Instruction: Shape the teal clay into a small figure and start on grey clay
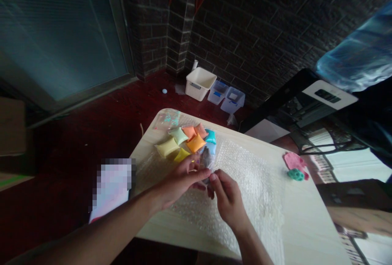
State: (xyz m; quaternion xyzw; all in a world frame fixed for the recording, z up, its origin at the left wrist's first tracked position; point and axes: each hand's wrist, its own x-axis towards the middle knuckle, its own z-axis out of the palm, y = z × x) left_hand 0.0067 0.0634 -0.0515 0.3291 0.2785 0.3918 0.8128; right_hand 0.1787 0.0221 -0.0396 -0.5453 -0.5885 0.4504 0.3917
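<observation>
Above the table, both hands meet at a small clear plastic packet (207, 158) with something grey-brown inside. My left hand (183, 178) is closed around its left side, the thumb lying across the near end. Thumb and fingers of my right hand (228, 195) pinch that same near end. Just beyond lie several pillow-shaped packets: pale green (178, 135), orange (196, 143), cream-yellow (167, 147), bright yellow (182, 154) and teal (210, 136). A sheet of bubble wrap (248, 179) spreads beneath the hands.
A pink lump (294, 161) and a green lump (295, 174) sit at the right of the wooden table (306, 208). Clear plastic (163, 121) lies at its far left corner. On the floor beyond stand a white basket (197, 89) and clear bins (232, 102).
</observation>
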